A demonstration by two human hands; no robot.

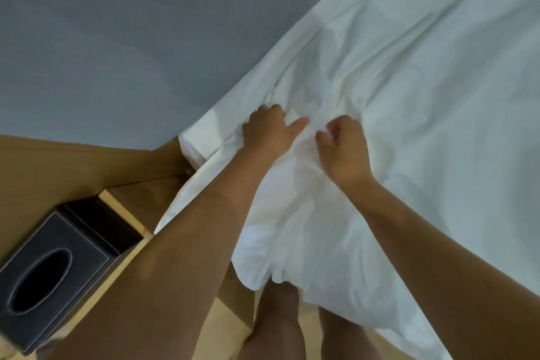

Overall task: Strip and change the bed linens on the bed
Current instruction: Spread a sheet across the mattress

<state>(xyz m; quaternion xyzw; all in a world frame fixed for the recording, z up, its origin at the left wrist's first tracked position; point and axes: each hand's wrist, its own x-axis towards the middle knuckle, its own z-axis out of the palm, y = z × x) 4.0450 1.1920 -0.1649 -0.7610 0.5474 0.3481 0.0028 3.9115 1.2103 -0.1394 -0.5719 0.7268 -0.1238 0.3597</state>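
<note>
A white sheet (409,82) covers the bed and runs from the upper right down to the lower middle, bunched into wrinkles near the bed's corner. My left hand (270,131) grips a fold of the sheet at that corner, fingers curled into the cloth and thumb stretched to the right. Close beside it, my right hand (344,146) pinches another bunch of the same sheet with curled fingers. A loose end of the sheet hangs down over the bed's edge toward my legs.
A grey-blue padded headboard wall (131,38) fills the upper left. A wooden bedside table (43,166) stands at the left with a black leather tissue box (55,266) on it. My bare legs (277,321) stand on the light wooden floor below.
</note>
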